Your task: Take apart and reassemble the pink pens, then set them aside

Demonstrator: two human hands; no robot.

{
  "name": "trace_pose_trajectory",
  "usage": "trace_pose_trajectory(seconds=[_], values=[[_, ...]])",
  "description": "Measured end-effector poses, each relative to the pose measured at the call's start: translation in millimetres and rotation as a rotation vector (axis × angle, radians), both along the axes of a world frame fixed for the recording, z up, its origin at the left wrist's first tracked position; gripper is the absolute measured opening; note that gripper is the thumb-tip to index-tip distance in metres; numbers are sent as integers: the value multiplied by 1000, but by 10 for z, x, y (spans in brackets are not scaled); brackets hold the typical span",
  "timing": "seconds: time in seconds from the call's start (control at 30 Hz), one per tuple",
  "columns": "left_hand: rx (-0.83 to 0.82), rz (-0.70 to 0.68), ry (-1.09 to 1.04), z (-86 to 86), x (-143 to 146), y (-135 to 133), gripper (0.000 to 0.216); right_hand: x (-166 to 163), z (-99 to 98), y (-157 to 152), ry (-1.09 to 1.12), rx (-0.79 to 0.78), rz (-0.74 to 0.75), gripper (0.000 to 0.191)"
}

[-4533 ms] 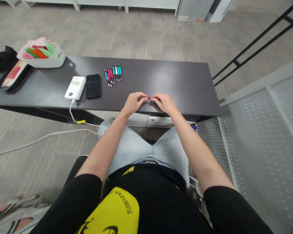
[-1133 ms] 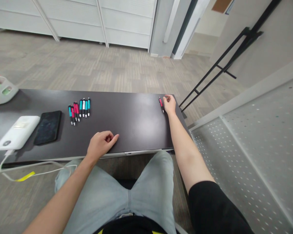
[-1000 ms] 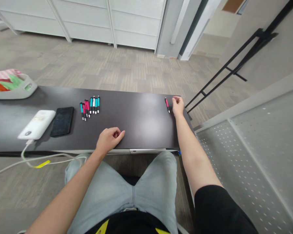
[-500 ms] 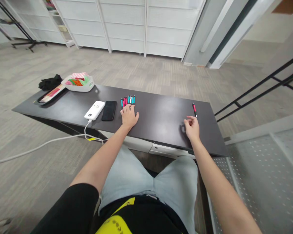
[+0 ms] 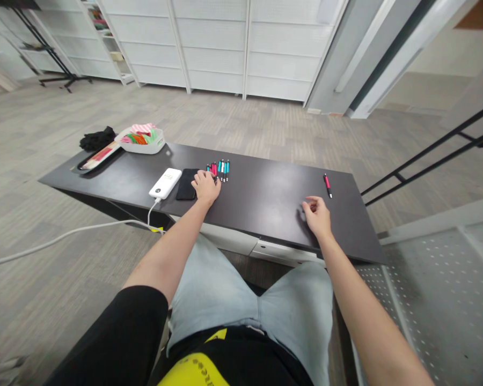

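Note:
My left hand (image 5: 207, 187) lies palm down at the left part of a row of pens, fingers spread. It covers the lower ends of some red pens (image 5: 214, 168) and overlaps the right edge of a black phone (image 5: 185, 185). Whether its fingertips press on a pen is hidden. Turquoise pens (image 5: 227, 170) and a white pen (image 5: 222, 169) show just right of that hand, side by side. My right hand (image 5: 317, 215) hovers at the right with loosely curled fingers, a gap at the thumb and nothing held. Beyond it lies a single red and black pen (image 5: 327, 185), apart from the fingers.
On the dark table (image 5: 265, 187) a white power bank (image 5: 165, 183) with a cable (image 5: 84, 230) lies left of the phone. A white basket (image 5: 143, 146) of colourful items, a black tray (image 5: 100, 160) and black cloth (image 5: 97, 139) are far left. A black metal frame (image 5: 430, 155) stands right.
My left hand has slid left over the pens toward the phone, uncovering the turquoise and white pens. My right hand has shifted slightly back from the single pen. The view has moved a little.

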State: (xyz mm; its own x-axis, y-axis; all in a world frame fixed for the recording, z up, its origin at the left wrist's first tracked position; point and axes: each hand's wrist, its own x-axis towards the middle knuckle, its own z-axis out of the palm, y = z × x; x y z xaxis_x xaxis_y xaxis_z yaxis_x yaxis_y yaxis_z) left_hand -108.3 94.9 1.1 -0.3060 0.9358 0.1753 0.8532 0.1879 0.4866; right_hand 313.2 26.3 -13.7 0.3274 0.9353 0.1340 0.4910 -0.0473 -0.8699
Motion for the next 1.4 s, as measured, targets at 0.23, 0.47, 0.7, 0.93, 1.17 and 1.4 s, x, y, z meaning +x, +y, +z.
trace_pose_trajectory(seconds=[0.23, 0.47, 0.7, 0.93, 1.17, 1.4], values=[[-22, -63, 195, 156, -17, 62, 48, 29, -101, 36, -18, 5, 12, 33], [-280, -85, 361, 484, 39, 48, 44, 48, -137, 66, -27, -1, 34, 33], [-134, 0, 128, 416, -187, 76, 24, 44, -108, 74, -43, -7, 45, 24], [179, -253, -785, 6, 279, -181, 27, -8, -60, 68, 3, 27, 42, 25], [124, -505, -961, -358, 1079, -606, 31, -497, 68, -38, 370, 47, 74, 44], [95, -502, -978, -463, 1168, -669, 27, -712, -141, -81, 414, 83, 48, 49]])
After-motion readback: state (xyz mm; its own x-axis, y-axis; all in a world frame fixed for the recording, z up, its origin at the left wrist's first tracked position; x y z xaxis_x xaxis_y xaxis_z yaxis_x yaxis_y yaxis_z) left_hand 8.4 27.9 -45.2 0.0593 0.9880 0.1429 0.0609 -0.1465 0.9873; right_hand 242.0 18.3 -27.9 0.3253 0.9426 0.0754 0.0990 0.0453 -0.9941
